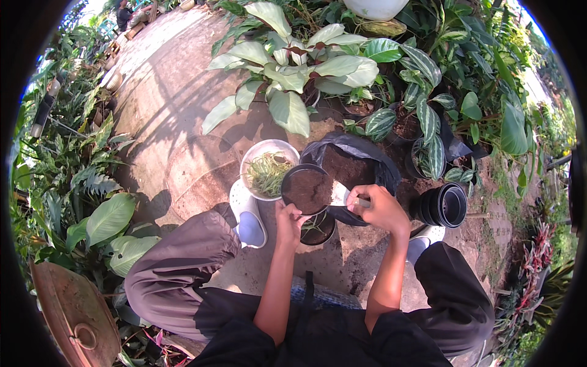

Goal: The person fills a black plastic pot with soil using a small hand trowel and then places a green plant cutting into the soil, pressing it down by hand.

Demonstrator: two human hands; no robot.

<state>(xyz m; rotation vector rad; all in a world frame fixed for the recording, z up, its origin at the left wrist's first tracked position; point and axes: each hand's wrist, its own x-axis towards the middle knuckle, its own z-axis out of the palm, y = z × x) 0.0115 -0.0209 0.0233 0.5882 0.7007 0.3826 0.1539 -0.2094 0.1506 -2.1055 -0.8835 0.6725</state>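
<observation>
My left hand (pixel 288 224) grips the near rim of a black plant pot (pixel 307 210) that is part filled with dark soil (pixel 310 188). In my right hand (pixel 384 211) is a small trowel (pixel 340 193), held by its handle, its pale blade at the pot's right edge. Just behind the trowel stands a black plastic bag (pixel 391 170) with brown soil inside. A white bowl (pixel 260 145) holding cut green leaf strips (pixel 269 174) touches or nearly touches the pot on the left. Partly hidden below my hands is another black pot (pixel 319 237) with green blades in it.
Nested black pots (pixel 451 205) lie by my right foot. Large potted leafy plants (pixel 290 110) stand ahead, with more foliage along both sides. A rusty brown metal vessel (pixel 73 318) is at lower left. Far off at upper left, a person (pixel 124 15) sits beside the concrete path (pixel 165 79).
</observation>
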